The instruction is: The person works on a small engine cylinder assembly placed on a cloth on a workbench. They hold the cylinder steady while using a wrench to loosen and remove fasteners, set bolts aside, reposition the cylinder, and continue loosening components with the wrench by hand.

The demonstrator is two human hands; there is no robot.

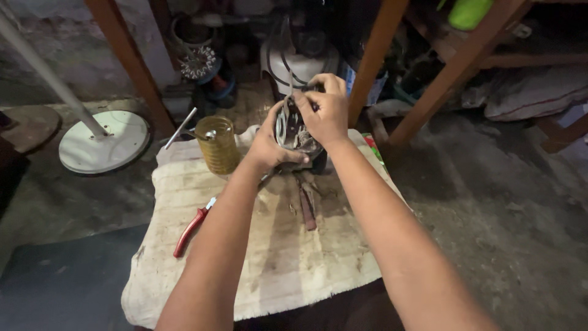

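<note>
Grey metal motor part (294,132) sits above the cloth (269,245); left hand (269,147) cups it closed from below; right hand (327,110) pinches its top; best keep the lower grip firm, pliers (193,225) within reach.

Dim workshop interior with a rough, stained grey concrete floor (508,214), lit most strongly at the centre, where a soiled cream cloth (275,245) covers a low work surface. Reddish-brown wooden frame legs (128,61) rise at upper left and slant at upper right (453,73), with cluttered shelving and a bundle of grey fabric (527,92) in the shadow behind. At left, a round white stand base (104,141) with a slanting pale pole (43,67) rests on the floor before a bare grey wall (49,37).
</note>
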